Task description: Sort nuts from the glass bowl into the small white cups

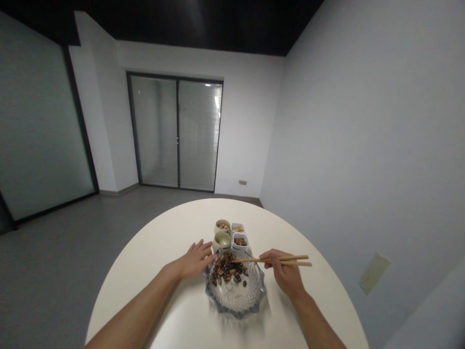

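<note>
A pair of wooden chopsticks (290,260) is gripped in my right hand (285,274). Their tips reach left into a scalloped glass bowl (236,310), among dark striped seeds (223,269) heaped toward its far left side. My left hand (197,259) lies open with fingers stretched out, its fingertips at the bowl's left rim and close to a pale green cup (222,241). That cup shows nothing inside. Behind the bowl, a white square dish (240,247) holds dark seeds.
Farther back stand a second cup (222,232) with light nuts or seeds and another white dish (238,224) with pale pieces. All sit on a round white table (152,252). A white wall (363,145) rises on the right.
</note>
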The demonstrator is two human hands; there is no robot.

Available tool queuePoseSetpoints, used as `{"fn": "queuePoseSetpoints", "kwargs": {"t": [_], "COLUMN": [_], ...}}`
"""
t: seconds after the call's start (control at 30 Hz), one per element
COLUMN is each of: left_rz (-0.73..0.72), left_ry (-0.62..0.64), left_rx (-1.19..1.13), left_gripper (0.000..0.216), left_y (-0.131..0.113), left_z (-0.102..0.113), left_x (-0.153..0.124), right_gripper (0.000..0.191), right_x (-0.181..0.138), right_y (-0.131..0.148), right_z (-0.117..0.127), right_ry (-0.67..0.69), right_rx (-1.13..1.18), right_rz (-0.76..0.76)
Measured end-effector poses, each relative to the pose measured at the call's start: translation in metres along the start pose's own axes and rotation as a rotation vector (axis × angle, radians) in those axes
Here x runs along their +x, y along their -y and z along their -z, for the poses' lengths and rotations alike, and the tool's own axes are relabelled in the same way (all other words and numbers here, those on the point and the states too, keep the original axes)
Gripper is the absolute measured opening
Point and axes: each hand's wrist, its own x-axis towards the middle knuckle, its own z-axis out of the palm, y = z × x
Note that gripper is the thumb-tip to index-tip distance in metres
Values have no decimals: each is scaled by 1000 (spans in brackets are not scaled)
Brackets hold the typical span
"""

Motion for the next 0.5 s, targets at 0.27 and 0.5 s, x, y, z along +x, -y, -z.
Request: {"fn": "queuePoseSetpoints", "kwargs": {"t": [0.27, 0.5], "left_rz": [7, 16], "left_ry": [-2, -1], "left_rx": [1, 8], "left_gripper": [57, 59], "left_y": [1, 1], "left_z": [-3, -2], "left_x": [2, 2], "right_gripper": [49, 50], "right_x": [1, 3], "right_y": [0, -1], "right_z": [1, 3], "right_ry": [-7, 8], "right_rx": [15, -22], "right_rz": [39, 99]}}
